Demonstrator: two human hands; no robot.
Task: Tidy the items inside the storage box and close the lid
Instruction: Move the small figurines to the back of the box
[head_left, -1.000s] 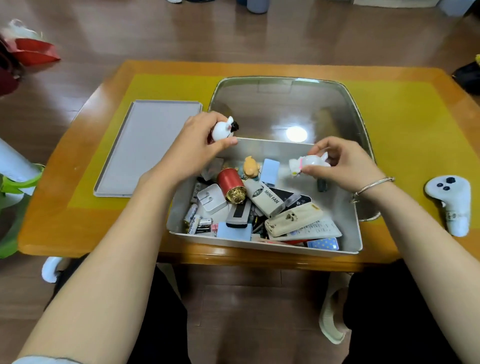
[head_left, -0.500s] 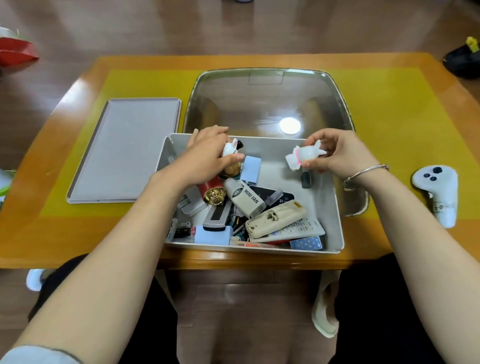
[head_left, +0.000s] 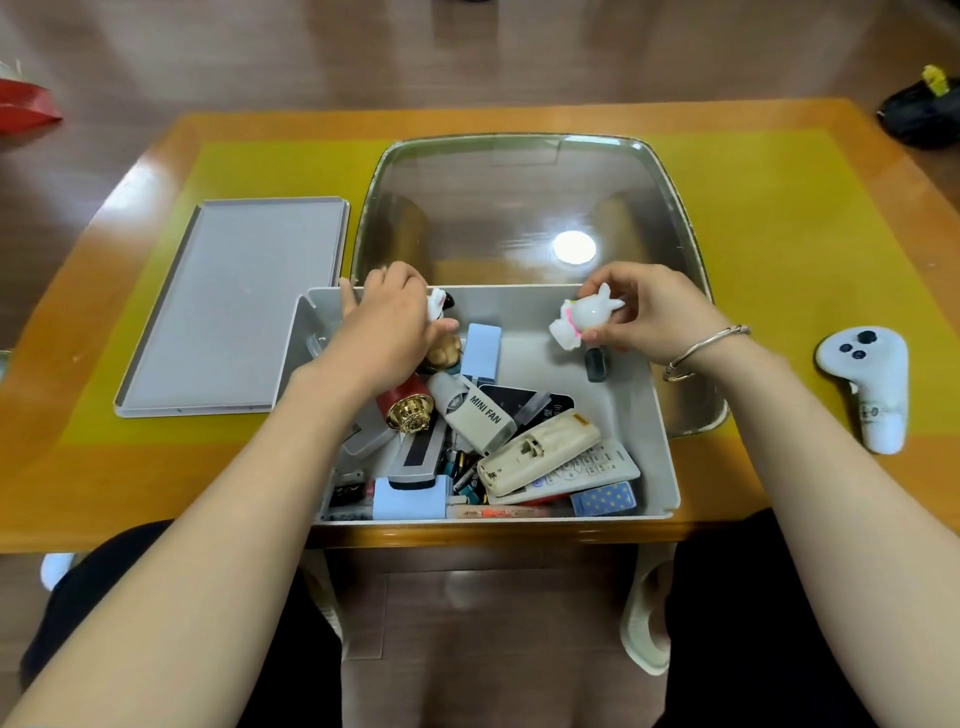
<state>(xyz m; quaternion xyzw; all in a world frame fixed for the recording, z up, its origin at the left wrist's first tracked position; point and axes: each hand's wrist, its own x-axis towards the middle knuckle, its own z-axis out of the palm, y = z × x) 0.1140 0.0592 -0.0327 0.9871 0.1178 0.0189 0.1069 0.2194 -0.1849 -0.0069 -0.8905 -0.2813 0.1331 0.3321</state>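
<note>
Your left hand (head_left: 387, 332) gripped a small figurine (head_left: 438, 304); your right hand (head_left: 657, 317) pinched the white rabbit toy (head_left: 584, 319). Best set both upright in the storage box (head_left: 644, 415), in its bare far corner.

A wooden desk (head_left: 104, 467) with an orange rim carries a yellow-green mat (head_left: 779, 218) across its top. On the mat lies a large silver metal tray (head_left: 519, 171), its shiny bottom reflecting a round ceiling light. A white game controller (head_left: 865, 384) with dark buttons lies on the mat near the right edge, well apart from the tray. Wood-plank floor (head_left: 467, 52) surrounds the desk; a red object (head_left: 23, 106) sits at far left and a dark object (head_left: 919, 111) with a yellow bit at far right.
</note>
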